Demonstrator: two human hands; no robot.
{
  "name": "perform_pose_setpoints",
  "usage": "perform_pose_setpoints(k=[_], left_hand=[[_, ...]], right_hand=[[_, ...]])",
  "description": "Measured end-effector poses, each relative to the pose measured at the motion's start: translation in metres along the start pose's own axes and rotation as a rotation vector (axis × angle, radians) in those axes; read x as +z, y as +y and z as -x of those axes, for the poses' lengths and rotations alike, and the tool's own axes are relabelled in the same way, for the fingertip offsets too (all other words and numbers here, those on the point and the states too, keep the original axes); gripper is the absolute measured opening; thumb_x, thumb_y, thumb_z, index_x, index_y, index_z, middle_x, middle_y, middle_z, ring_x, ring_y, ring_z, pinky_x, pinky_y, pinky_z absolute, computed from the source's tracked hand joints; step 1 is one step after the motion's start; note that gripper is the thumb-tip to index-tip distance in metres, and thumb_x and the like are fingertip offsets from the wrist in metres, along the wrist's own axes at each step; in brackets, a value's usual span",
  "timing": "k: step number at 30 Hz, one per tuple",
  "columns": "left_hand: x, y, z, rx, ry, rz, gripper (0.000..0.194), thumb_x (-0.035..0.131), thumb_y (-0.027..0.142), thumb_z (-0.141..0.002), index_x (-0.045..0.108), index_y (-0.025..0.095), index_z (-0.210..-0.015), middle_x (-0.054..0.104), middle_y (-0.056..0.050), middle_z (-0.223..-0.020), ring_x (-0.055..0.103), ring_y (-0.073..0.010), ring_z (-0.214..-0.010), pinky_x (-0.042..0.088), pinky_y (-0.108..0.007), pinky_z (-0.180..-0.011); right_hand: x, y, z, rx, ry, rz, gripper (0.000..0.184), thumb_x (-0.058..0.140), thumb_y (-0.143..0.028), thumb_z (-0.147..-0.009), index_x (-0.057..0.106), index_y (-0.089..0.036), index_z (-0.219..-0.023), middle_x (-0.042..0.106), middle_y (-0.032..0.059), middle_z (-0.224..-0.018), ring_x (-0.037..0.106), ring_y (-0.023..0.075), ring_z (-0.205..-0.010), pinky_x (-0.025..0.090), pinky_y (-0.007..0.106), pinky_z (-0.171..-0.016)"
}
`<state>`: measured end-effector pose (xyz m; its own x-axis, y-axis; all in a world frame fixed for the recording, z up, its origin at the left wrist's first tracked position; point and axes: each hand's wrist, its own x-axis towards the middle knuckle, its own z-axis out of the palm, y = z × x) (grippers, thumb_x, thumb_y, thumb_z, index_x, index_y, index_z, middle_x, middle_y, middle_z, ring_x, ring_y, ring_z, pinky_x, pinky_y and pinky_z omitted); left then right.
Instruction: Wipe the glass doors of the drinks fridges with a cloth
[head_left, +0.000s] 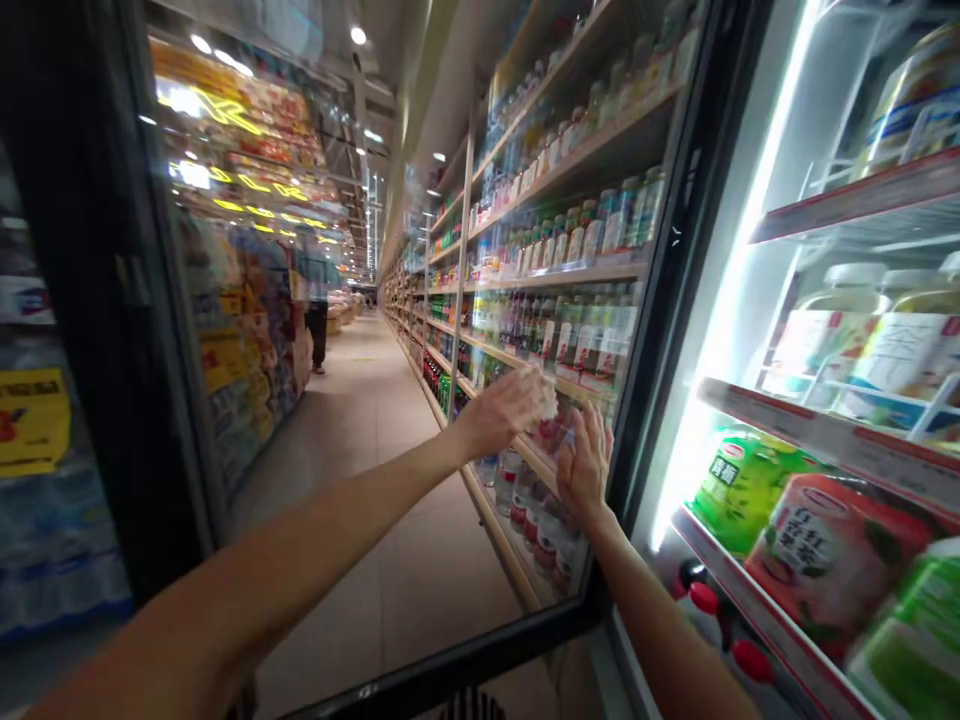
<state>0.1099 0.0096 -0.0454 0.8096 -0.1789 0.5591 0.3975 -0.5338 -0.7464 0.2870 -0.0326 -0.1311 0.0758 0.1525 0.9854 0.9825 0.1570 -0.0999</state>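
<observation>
My left hand (489,412) reaches across to the glass door (360,560) and has a pale, crumpled white cloth (537,393) at its fingers, somewhat smeared by motion. Its fingertips are covered by the cloth. Just to the right, my right hand (585,462) is raised at the same pane, near the black door frame (679,240), with its fingers pointing up and partly apart. Nothing shows clearly in it. Whether its palm touches the glass I cannot tell.
Lit cooler shelves (825,430) on the right hold bottled drinks (840,320) and green and red packs (817,550). Through the glass appear long bottle shelves (570,270), an aisle floor (360,400), stacked goods (240,300) and a person (318,320) farther off.
</observation>
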Motion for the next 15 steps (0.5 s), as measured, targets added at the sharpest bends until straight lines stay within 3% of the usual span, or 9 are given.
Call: perform_pose_setpoints(k=[2, 3, 7, 12, 13, 15], left_hand=[[-0.01, -0.007, 0.014, -0.119, 0.012, -0.025, 0.035, 0.037, 0.017, -0.09, 0.048, 0.013, -0.123, 0.038, -0.009, -0.141, 0.018, -0.0269, -0.137, 0.024, -0.047, -0.111], [-0.014, -0.009, 0.023, -0.115, 0.006, -0.028, 0.035, 0.037, 0.017, -0.09, 0.048, 0.014, -0.123, 0.039, -0.008, -0.14, 0.018, -0.0255, -0.137, 0.025, -0.045, -0.111], [-0.032, -0.013, 0.053, 0.09, -0.044, -0.009, 0.033, 0.04, 0.018, -0.089, 0.051, 0.018, -0.12, 0.047, -0.001, -0.134, 0.024, -0.0176, -0.135, 0.026, -0.035, -0.111], [-0.054, -0.032, 0.069, -0.203, -0.034, -0.062, 0.037, 0.039, 0.015, -0.089, 0.046, 0.017, -0.125, 0.035, -0.004, -0.143, 0.013, -0.023, -0.138, 0.023, -0.043, -0.112], [-0.055, -0.03, 0.076, -0.187, -0.06, -0.05, 0.037, 0.039, 0.015, -0.089, 0.045, 0.017, -0.126, 0.034, -0.004, -0.143, 0.013, -0.0227, -0.138, 0.022, -0.043, -0.112], [-0.055, -0.02, 0.096, -0.019, -0.113, 0.0, 0.035, 0.04, 0.017, -0.089, 0.048, 0.017, -0.123, 0.039, -0.003, -0.141, 0.018, -0.0202, -0.137, 0.024, -0.038, -0.112]], right_hand=[[0.006, -0.015, 0.0, -0.027, -0.005, -0.025, 0.052, 0.035, -0.02, -0.088, 0.027, -0.021, -0.139, 0.035, 0.0127, -0.143, 0.024, 0.023, -0.136, 0.023, 0.052, -0.107], [0.009, -0.022, -0.001, -0.047, -0.008, -0.038, 0.053, 0.035, -0.02, -0.088, 0.025, -0.021, -0.14, 0.035, 0.0127, -0.143, 0.024, 0.0227, -0.136, 0.023, 0.052, -0.108], [0.018, -0.045, -0.005, -0.123, -0.012, -0.079, 0.056, 0.036, -0.019, -0.087, 0.022, -0.022, -0.141, 0.035, 0.0127, -0.143, 0.024, 0.0217, -0.136, 0.023, 0.05, -0.108], [0.021, -0.059, -0.008, -0.098, 0.013, -0.104, 0.056, 0.036, -0.02, -0.086, 0.023, -0.022, -0.14, 0.032, 0.0121, -0.144, 0.023, 0.0226, -0.136, 0.022, 0.051, -0.108], [0.021, -0.061, -0.008, -0.098, 0.006, -0.107, 0.055, 0.036, -0.02, -0.086, 0.024, -0.022, -0.14, 0.032, 0.012, -0.144, 0.023, 0.0226, -0.136, 0.022, 0.051, -0.108], [0.019, -0.065, -0.007, -0.107, -0.015, -0.111, 0.055, 0.035, -0.021, -0.086, 0.023, -0.022, -0.14, 0.033, 0.0118, -0.144, 0.023, 0.0223, -0.136, 0.022, 0.051, -0.108]])
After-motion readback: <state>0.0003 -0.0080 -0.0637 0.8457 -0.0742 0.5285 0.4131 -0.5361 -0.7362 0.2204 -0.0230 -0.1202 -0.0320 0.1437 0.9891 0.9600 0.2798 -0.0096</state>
